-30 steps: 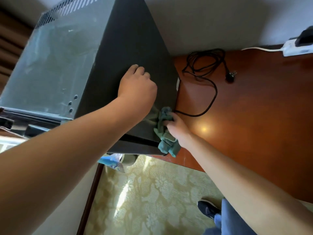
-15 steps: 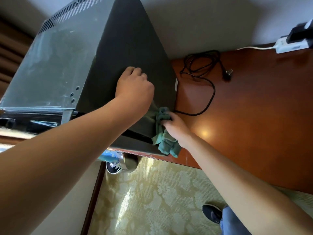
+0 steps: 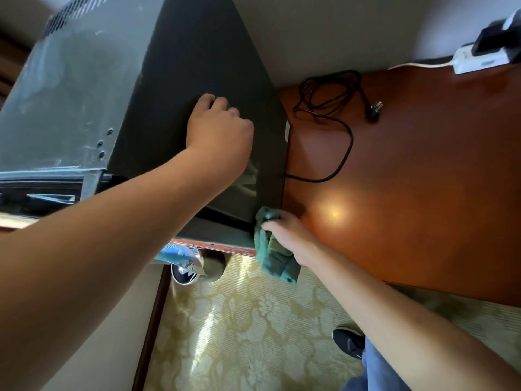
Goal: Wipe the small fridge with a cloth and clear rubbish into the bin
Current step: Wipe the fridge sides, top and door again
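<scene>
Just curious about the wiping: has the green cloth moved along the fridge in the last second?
Yes. The cloth, gripped by the right hand, slid down the fridge side to its bottom corner.

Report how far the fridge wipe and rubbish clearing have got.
Done: nothing clearly finished; the fridge top looks streaky. In hand: the right hand holds the cloth at the fridge's lower side corner, while the left hand braces the side. Left: rubbish; a wrapper lies below the desk edge, no bin in view.

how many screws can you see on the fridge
3, in a short diagonal row on the fridge panel left of the left hand: top, middle, bottom. More may be hidden.
</scene>
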`<state>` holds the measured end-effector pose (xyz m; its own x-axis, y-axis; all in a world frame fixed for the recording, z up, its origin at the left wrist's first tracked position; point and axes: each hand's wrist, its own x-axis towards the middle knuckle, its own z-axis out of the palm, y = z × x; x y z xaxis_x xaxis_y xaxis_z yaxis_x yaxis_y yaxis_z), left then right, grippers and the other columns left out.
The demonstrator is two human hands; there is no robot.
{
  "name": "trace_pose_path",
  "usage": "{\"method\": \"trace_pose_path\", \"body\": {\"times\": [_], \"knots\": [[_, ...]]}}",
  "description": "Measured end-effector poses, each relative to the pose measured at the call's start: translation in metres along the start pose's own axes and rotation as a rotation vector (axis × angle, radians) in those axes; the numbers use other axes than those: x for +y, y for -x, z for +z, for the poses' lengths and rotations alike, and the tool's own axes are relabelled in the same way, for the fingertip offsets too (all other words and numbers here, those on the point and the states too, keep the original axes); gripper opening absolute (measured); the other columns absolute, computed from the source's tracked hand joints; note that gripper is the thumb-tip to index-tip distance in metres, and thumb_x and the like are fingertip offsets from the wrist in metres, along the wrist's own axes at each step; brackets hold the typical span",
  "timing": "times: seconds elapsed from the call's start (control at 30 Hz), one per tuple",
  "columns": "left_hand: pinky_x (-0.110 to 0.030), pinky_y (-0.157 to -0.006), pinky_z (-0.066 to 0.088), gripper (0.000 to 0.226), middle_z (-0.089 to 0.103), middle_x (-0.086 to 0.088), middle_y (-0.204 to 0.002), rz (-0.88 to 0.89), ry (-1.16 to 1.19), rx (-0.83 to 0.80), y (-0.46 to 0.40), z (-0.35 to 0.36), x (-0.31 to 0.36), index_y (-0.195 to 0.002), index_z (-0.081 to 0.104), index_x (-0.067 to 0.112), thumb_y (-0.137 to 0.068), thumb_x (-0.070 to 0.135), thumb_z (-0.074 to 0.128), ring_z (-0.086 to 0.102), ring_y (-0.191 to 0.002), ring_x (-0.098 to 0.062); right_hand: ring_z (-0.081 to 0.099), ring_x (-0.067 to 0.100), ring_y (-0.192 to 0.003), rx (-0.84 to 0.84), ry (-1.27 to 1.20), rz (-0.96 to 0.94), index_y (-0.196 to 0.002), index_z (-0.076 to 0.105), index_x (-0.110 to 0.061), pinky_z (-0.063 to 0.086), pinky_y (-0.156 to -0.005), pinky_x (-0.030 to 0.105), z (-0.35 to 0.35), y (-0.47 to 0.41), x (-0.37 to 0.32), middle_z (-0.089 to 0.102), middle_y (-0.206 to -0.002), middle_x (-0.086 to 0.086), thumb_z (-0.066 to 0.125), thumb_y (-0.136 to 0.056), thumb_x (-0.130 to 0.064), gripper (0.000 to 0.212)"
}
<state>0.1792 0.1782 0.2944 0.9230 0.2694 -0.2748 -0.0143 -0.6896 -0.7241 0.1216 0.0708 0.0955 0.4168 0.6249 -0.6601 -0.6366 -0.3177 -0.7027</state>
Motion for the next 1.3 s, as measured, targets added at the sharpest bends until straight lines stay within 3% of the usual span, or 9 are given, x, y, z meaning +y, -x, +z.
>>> {"method": "trace_pose_path", "body": {"times": [0.13,0.23,0.37,0.67,0.77,0.87,1.0,1.17,1.3], "knots": [[-0.047,-0.118,0.022,0.041,0.058,-0.007,-0.138,-0.002,-0.016,0.031,0.001,0.002,0.000,-0.135,0.058,0.026,-0.095,0.029,0.047,0.041,-0.137,-0.032,0.067,0.023,-0.088,0.094,-0.108,-0.161,-0.119,0.066,-0.023,0.054,-0.070,0.029,-0.006,-0.025,-0.021,0.071,-0.103,0.008,0.053,-0.093,-0.008,0.033],[-0.048,-0.118,0.021,0.042,0.058,-0.008,-0.140,0.002,-0.032,0.028,0.002,0.004,0.002,-0.136,0.058,0.025,-0.095,0.029,0.047,0.039,-0.138,-0.033,0.064,0.019,-0.097,0.131,-0.098,-0.083,-0.127,0.062,-0.025,0.052,-0.075,0.029,-0.005,-0.042,-0.001,0.068,-0.113,0.005,0.050,-0.095,-0.009,0.038],[-0.048,-0.118,0.021,0.045,0.056,-0.008,-0.143,-0.005,-0.033,0.036,-0.002,0.004,-0.001,-0.139,0.055,0.025,-0.095,0.031,0.050,0.039,-0.140,-0.032,0.063,0.018,-0.083,0.089,0.028,0.029,-0.120,0.060,-0.026,0.046,-0.064,0.025,0.008,-0.014,0.028,0.067,-0.100,0.004,0.054,-0.091,-0.014,0.032],[-0.045,-0.111,0.037,0.043,0.059,-0.009,-0.134,-0.008,0.051,0.051,-0.003,-0.003,-0.011,-0.139,0.055,0.020,-0.096,0.023,0.054,0.050,-0.129,-0.032,0.066,0.028,-0.079,0.110,-0.039,-0.264,-0.099,0.068,-0.027,0.051,-0.068,0.039,0.011,-0.004,-0.028,0.070,-0.089,0.010,0.053,-0.081,-0.016,0.026],[-0.045,-0.107,0.039,0.042,0.059,-0.010,-0.133,-0.009,0.079,0.045,-0.002,-0.006,-0.015,-0.139,0.055,0.019,-0.097,0.021,0.055,0.051,-0.126,-0.032,0.062,0.025,-0.080,0.119,-0.025,-0.178,-0.107,0.065,-0.016,0.048,-0.069,0.033,0.010,-0.008,-0.014,0.067,-0.095,0.015,0.049,-0.088,-0.006,0.027],[-0.045,-0.108,0.039,0.042,0.058,-0.010,-0.134,0.004,0.092,0.051,0.003,-0.006,-0.015,-0.140,0.055,0.019,-0.098,0.022,0.055,0.051,-0.126,-0.032,0.065,0.027,-0.088,0.112,0.066,-0.126,-0.103,0.064,-0.022,0.049,-0.073,0.034,0.019,0.007,0.005,0.069,-0.096,0.010,0.054,-0.087,-0.013,0.021],[-0.044,-0.105,0.041,0.041,0.058,-0.009,-0.134,-0.001,0.102,0.060,0.009,-0.008,-0.016,-0.139,0.056,0.018,-0.098,0.021,0.055,0.052,-0.125,-0.031,0.069,0.023,-0.090,0.070,0.069,-0.251,-0.105,0.065,-0.033,0.057,-0.084,0.044,0.031,0.031,-0.011,0.071,-0.094,0.000,0.058,-0.085,-0.025,0.023],[-0.040,-0.082,0.042,0.040,0.058,-0.007,-0.132,-0.023,0.080,0.097,0.012,-0.009,-0.016,-0.136,0.058,0.019,-0.097,0.015,0.052,0.054,-0.119,-0.031,0.071,0.028,-0.090,0.101,-0.028,-0.329,-0.105,0.068,-0.032,0.058,-0.081,0.045,0.025,0.024,-0.045,0.073,-0.095,0.006,0.053,-0.085,-0.014,0.031],[-0.042,-0.094,0.044,0.039,0.059,-0.008,-0.131,-0.010,0.066,0.093,0.017,-0.009,-0.014,-0.135,0.059,0.017,-0.097,0.015,0.053,0.053,-0.121,-0.032,0.066,0.028,-0.093,0.153,0.066,-0.236,-0.112,0.063,-0.024,0.053,-0.080,0.039,0.023,0.008,-0.020,0.069,-0.100,0.009,0.048,-0.085,-0.010,0.034]]}}
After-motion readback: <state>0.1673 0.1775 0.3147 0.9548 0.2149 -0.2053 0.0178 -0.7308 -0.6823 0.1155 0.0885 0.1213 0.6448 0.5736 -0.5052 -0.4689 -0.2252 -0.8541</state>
